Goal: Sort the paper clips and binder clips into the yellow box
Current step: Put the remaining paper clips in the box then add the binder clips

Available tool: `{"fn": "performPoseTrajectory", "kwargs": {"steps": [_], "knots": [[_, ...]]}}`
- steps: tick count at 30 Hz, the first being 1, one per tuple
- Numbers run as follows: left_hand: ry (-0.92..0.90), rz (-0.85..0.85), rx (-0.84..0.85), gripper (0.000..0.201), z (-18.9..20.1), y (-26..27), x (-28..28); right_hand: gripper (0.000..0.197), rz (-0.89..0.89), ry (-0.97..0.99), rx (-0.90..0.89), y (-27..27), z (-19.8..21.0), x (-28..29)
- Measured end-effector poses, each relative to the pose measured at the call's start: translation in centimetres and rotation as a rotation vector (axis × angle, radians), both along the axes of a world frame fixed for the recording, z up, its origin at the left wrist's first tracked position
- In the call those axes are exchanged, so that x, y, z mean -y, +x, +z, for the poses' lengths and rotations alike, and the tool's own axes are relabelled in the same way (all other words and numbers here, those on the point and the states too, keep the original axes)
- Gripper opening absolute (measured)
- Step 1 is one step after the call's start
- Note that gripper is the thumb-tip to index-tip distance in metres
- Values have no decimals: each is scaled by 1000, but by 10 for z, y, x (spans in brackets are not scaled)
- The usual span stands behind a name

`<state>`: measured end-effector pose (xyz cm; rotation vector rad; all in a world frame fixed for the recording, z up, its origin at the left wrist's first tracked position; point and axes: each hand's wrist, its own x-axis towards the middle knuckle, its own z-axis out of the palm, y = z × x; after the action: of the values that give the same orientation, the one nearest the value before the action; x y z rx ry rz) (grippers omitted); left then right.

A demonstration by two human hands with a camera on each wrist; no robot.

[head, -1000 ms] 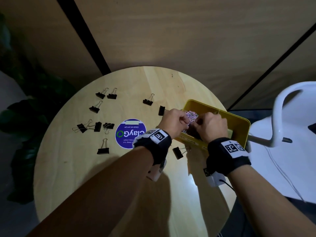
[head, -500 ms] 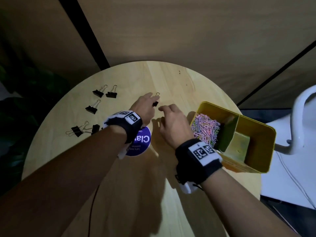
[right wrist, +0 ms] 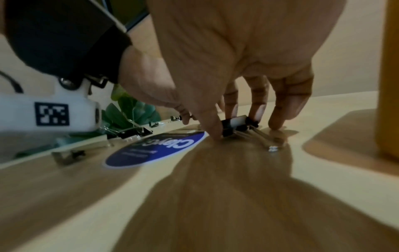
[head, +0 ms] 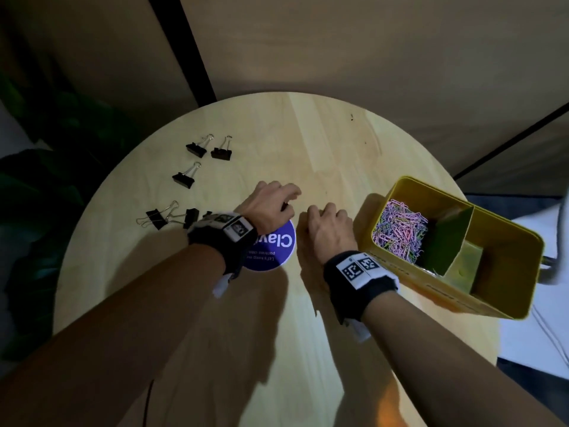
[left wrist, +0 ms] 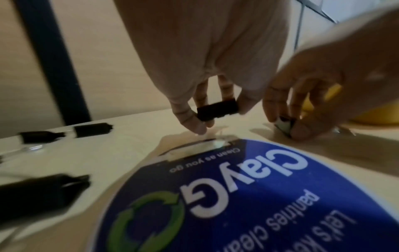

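Pinching with both hands at once here: my left hand (left wrist: 207, 56) has one black binder clip (left wrist: 217, 109) caught between thumb and fingertips, lifted just clear of the surface (head: 323, 143). My right hand (right wrist: 235, 56) sits down on a second binder clip (right wrist: 236, 125), thumb and fingers closed around its black body, wire arms lying flat on the wood. So both grips are clamped, one clip each.

Counting what lies loose out left in the head view: two binder clips side by side at the far edge (head: 196, 149) (head: 221, 153), one below them (head: 183, 179), then a cluster beside my left wristband where I make out two more (head: 156, 219) (head: 191, 216); a dark bit behind the band I cannot tell.

One yellow box (head: 492, 298) stands at the right, just beside my right hand, split by a divider into compartments. One heap of pastel paper clips (head: 400, 232) fills the left compartment. One round blue sticker (head: 271, 251) lies under my left wrist.
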<state>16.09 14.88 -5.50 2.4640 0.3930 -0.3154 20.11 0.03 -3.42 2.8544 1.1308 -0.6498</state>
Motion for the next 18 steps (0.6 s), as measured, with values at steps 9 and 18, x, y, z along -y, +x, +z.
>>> {"fn": "performPoseTrajectory", "kwargs": {"steps": [9,18], "knots": [[188,352,123,33,12,-129,-23,22,-22,416,-105,-45,33,57],[155,514,-24,23,-25,-157,44,56,-153,-50,-119,-43,-1,128]]}}
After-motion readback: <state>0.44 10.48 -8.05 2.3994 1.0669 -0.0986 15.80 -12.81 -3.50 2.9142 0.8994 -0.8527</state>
